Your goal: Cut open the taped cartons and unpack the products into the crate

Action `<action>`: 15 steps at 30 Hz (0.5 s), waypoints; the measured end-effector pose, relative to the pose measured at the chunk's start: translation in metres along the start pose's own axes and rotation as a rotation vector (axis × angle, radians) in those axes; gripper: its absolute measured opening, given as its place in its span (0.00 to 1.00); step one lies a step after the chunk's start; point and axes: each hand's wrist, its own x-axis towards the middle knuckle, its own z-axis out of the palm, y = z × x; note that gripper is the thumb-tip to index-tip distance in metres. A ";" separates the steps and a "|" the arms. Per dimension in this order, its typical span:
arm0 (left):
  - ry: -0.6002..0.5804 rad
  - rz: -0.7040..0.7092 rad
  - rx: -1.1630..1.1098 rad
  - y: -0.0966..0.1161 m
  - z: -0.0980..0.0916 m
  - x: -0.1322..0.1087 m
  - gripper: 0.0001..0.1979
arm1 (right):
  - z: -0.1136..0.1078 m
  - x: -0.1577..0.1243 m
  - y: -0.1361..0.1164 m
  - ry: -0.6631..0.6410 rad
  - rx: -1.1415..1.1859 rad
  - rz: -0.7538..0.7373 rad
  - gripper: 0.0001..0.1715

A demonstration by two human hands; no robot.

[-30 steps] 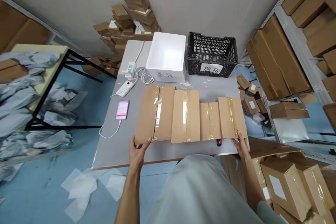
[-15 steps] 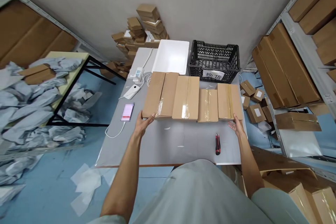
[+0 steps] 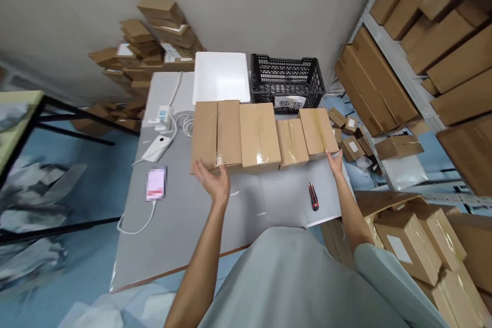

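Observation:
Several taped cardboard boxes stand side by side in a row on the grey table. My left hand is at the front of the large leftmost box, fingers spread, fingertips against its lower front edge. Next to that box is a mid-sized carton, then a smaller one. At the right end, my right hand touches the front right corner of the last box with fingers apart. A red and black box cutter lies on the table in front of the row.
Behind the row are a white tray and a black plastic crate with a paper label. A phone, a cable and a white power strip lie on the left. An open carton of boxes stands at right, beside loaded shelves.
The view has turned to the right, so the table appears further left and tilted. My left hand has shifted right along the leftmost box's front, its fingers spreading. The row keeps its order.

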 end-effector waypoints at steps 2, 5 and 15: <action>-0.178 0.154 -0.061 0.030 0.024 -0.035 0.42 | 0.000 -0.004 -0.002 0.032 -0.063 -0.011 0.85; -0.576 0.291 -0.201 0.081 0.073 -0.088 0.37 | -0.001 0.001 -0.007 0.041 -0.113 -0.025 0.83; -1.130 0.075 -0.345 0.173 0.230 -0.132 0.57 | -0.014 0.043 -0.020 -0.106 -0.077 -0.071 0.39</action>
